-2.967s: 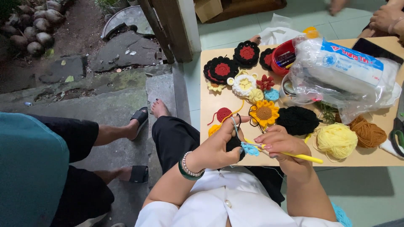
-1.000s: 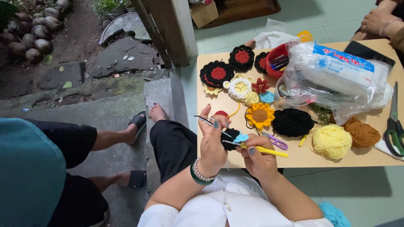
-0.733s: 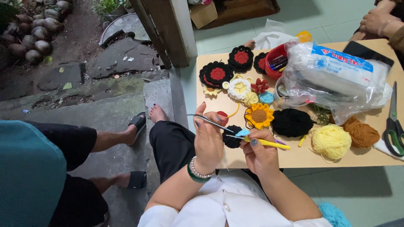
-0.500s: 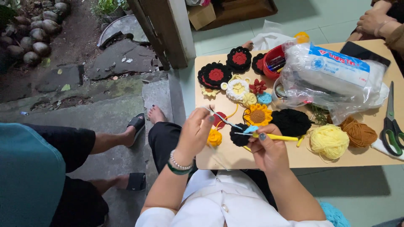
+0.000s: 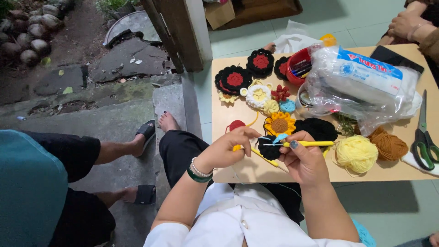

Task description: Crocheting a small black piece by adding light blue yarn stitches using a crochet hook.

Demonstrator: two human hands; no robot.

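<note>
A low tan counter (image 5: 238, 171) stands on a pale green tiled floor beside a doorway that opens onto wet stone paving. At the counter's near edge, a small black crochet piece (image 5: 269, 148) with a light blue patch is pinched between the fingers of both hands. The right hand (image 5: 305, 160) is closed around a yellow-handled crochet hook (image 5: 307, 143), which lies roughly level with its metal tip pointing left at the blue patch. The left hand (image 5: 228, 150) closes its fingertips on the piece's left edge, over a yellow strand; a beaded bracelet and a green band circle its wrist. Just beyond lie a crochet sunflower (image 5: 279, 124) and a black yarn mass (image 5: 316, 129); to the right, a pale yellow yarn ball (image 5: 357, 153), a brown yarn ball (image 5: 388, 144) and green-handled scissors (image 5: 424, 137). Farther back sit black-and-red crochet flowers (image 5: 234, 79), a red cup (image 5: 297, 65) and a clear plastic bag (image 5: 363, 84). Another person's sandalled legs show at left.
</note>
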